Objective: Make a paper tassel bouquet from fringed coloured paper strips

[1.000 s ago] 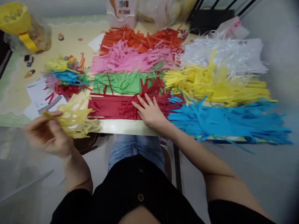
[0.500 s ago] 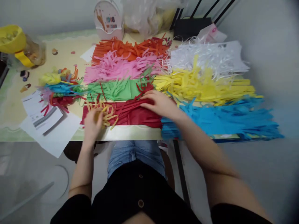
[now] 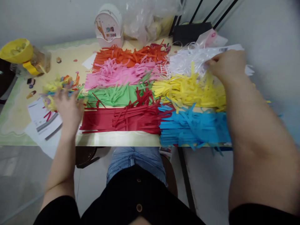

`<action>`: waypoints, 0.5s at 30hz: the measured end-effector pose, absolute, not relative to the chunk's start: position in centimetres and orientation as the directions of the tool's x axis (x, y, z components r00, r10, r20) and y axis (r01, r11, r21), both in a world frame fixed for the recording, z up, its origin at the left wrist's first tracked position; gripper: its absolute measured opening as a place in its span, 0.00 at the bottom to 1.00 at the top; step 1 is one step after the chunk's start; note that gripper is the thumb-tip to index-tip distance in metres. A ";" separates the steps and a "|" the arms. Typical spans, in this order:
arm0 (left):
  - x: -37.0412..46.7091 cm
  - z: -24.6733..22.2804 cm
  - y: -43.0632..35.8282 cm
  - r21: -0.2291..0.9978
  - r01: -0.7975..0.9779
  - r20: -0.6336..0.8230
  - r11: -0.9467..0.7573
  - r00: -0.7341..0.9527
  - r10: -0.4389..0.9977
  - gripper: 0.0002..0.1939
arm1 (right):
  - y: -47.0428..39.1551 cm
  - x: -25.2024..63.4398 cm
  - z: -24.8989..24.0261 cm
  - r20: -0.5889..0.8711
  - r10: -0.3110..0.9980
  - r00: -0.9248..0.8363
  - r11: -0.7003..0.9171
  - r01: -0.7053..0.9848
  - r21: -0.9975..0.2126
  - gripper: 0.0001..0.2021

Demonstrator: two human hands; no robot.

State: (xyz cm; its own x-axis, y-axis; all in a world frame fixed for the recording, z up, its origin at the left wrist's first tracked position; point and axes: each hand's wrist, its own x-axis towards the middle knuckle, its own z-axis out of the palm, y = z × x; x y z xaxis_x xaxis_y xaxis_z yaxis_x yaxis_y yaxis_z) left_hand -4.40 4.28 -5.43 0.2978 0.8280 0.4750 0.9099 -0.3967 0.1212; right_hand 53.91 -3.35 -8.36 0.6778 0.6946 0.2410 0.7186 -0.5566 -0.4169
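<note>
My left hand [image 3: 67, 104], fingers spread, rests over the mixed bundle of coloured strips [image 3: 57, 86] at the left, with yellowish strips under its fingers. At the right, my right hand [image 3: 226, 62] reaches to the white strips [image 3: 189, 59], fingers bent together; what they pinch is hard to make out. Fringed paper lies in rows: orange [image 3: 131, 54], pink [image 3: 124, 73], green [image 3: 117, 95] and red [image 3: 131, 117] in the middle, yellow [image 3: 185, 90] and blue [image 3: 192, 125] to the right.
A yellow bowl [image 3: 17, 51] and a jar stand at the back left. A white container [image 3: 109, 28], plastic bags [image 3: 147, 23] and a black box [image 3: 192, 32] line the wall. Printed papers [image 3: 44, 118] lie at the table's left front.
My left hand has moved left from the red paper to the mixed bundle, and the pale yellow strips have left the red paper. My right hand has moved from the red strips to the white ones.
</note>
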 end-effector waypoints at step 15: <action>13.3 -11.7 -7.6 0.045 0.434 -0.179 -0.900 0.889 0.421 0.29 | -6.2 56.7 -0.6 0.206 0.709 0.674 -0.514 0.694 -0.504 0.28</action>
State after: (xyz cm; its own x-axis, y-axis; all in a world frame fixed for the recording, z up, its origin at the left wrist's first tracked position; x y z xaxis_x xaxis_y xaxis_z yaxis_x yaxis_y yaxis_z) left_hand 13.25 -7.62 -11.74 0.8894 0.4206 -0.1789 0.4344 -0.8996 0.0447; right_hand 56.71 -6.15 -0.65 0.6744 0.7091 0.2057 0.6942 -0.5141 -0.5038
